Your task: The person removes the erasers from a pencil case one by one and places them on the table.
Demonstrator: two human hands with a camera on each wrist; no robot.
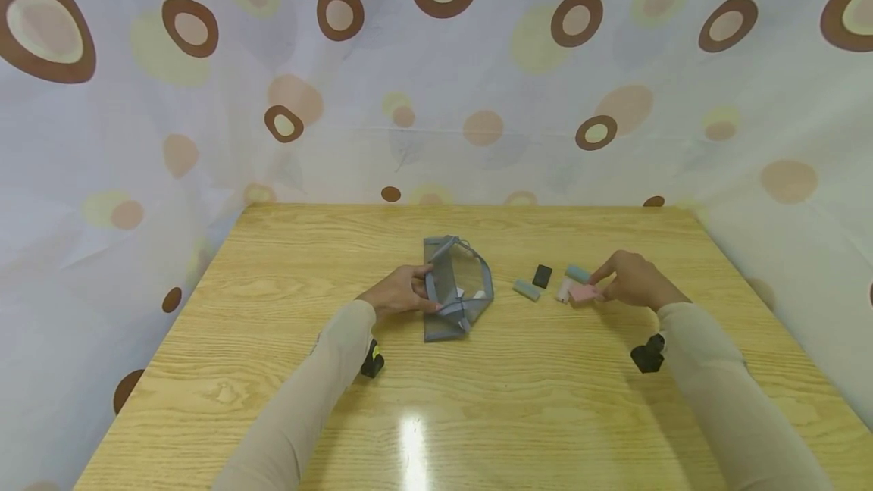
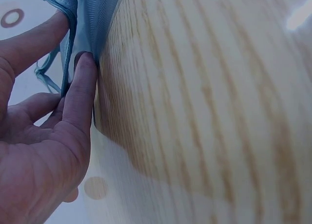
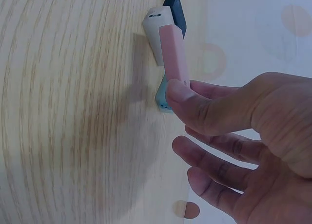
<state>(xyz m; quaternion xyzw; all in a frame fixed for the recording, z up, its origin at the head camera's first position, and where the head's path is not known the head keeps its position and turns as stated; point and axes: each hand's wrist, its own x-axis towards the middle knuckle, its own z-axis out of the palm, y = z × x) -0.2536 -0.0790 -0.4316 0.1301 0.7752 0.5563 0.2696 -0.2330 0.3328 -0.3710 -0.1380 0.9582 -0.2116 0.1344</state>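
Note:
My left hand (image 1: 401, 291) holds the near side of a grey-blue mesh pouch (image 1: 445, 273), its rim between thumb and fingers, with the mouth spread wide. In the left wrist view the bluish cloth (image 2: 90, 19) of the pouch runs between the fingers of my left hand (image 2: 53, 112). Small whitish pieces show through the pouch's mouth. Between thumb and forefinger, my right hand (image 1: 630, 280) pinches a small pink block (image 3: 174, 53) at one end; the other fingers of the right hand (image 3: 234, 131) are spread loosely. The pink block overlaps white and blue blocks in the right wrist view.
On the wooden table (image 1: 307, 248), between pouch and right hand, lie a grey-green block (image 1: 527, 290), a black block (image 1: 542, 276), a white block (image 1: 564, 290) and a light blue block (image 1: 577, 273). A spotted curtain (image 1: 443, 165) hangs behind the table and along its sides.

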